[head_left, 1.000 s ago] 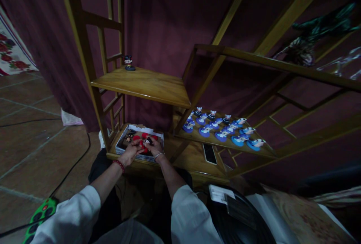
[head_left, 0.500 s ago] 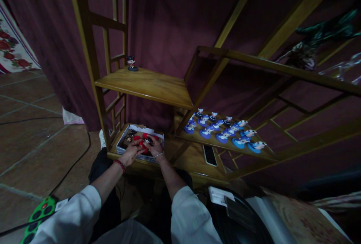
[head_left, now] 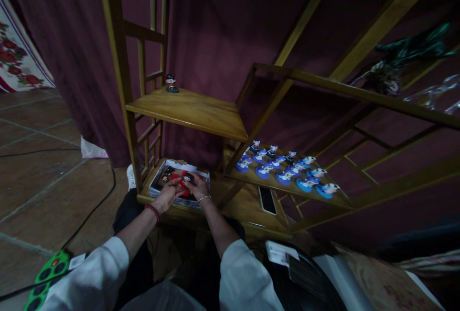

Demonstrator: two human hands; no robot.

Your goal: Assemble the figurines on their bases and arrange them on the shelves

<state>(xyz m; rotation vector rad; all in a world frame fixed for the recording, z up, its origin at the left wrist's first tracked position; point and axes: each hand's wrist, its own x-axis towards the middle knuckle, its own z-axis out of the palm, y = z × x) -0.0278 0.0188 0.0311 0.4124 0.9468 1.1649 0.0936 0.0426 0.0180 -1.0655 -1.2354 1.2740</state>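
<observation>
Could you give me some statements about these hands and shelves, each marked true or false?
1. The left hand and right hand are at the box. True.
2. The red bracelet is on the right wrist. False: the red bracelet is on the left wrist.
3. The phone lies right of the box. True.
4. The blue-based figurines are inside the box. False: the blue-based figurines are on the right-hand shelf.
5. A dark-haired figurine stands on the upper left shelf. True.

Right grip (head_left: 198,188) on a dark-haired figurine (head_left: 187,177), left grip (head_left: 167,196) close by, open box (head_left: 155,191) beneath, blue figurines (head_left: 306,182) on shelf (head_left: 341,200)
</observation>
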